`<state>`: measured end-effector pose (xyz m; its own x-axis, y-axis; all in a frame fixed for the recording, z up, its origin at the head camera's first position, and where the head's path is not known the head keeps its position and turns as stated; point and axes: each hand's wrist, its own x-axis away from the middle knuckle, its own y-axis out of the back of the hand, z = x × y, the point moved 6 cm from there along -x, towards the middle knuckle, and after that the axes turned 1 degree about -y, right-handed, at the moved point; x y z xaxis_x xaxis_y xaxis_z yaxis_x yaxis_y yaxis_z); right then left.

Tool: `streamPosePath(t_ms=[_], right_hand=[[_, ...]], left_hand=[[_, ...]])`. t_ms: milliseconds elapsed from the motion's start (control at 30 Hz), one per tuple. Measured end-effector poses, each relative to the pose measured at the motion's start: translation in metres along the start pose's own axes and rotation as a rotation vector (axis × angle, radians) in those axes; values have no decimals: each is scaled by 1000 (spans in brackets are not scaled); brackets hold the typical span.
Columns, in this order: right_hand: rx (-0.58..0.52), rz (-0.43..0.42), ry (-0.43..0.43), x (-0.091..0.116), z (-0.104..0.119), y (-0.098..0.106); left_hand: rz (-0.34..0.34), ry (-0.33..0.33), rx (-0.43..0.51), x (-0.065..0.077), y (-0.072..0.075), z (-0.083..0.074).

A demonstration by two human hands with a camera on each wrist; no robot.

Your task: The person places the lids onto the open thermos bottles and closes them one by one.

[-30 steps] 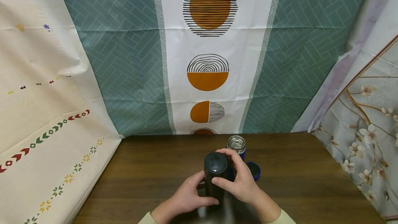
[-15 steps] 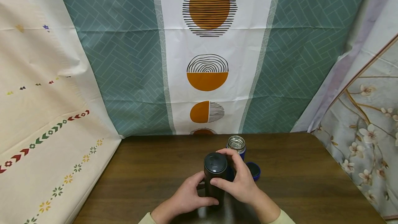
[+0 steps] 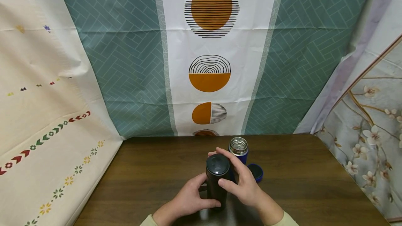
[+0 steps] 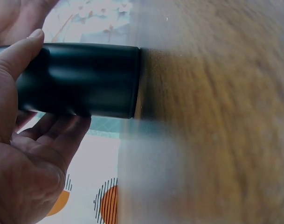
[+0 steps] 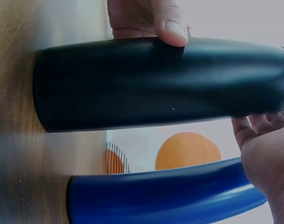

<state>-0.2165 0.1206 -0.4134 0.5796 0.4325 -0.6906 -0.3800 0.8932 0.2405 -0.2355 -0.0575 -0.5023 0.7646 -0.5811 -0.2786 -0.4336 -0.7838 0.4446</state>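
A black thermos (image 3: 217, 187) stands upright on the table with its round black lid (image 3: 218, 164) on top. My left hand (image 3: 191, 196) grips its lower body, thumb on the near side and fingers round the left and far side. Higher up, my right hand (image 3: 243, 182) holds the thermos near the lid, thumb in front and fingers reaching behind. The left wrist view has the thermos base (image 4: 118, 81) touching the wood. Close beside it in the right wrist view stands a blue thermos (image 5: 155, 196), whose open steel mouth (image 3: 238, 145) shows in the head view.
A blue-rimmed lid (image 3: 255, 172) lies on the wooden table (image 3: 150, 170), right of the blue thermos. Patterned cloth (image 3: 135, 62) hangs along the table's back edge, with more cloth on the left and right sides.
My right hand's fingers have slid further round the far side of the black thermos top, and its thumb has shifted slightly right. My left hand and the thermos have stayed in place.
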Motion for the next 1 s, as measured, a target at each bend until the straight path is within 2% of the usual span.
streamPosePath(t_ms=[100, 400, 1000], right_hand=[[2, -1, -6, 0, 0, 0], [24, -37, -138, 6, -6, 3], [122, -104, -154, 7, -6, 6]], left_hand=[[2, 2, -2, 0, 0, 0], [2, 1, 5, 0, 0, 0], [-2, -13, 0, 0, 0, 0]])
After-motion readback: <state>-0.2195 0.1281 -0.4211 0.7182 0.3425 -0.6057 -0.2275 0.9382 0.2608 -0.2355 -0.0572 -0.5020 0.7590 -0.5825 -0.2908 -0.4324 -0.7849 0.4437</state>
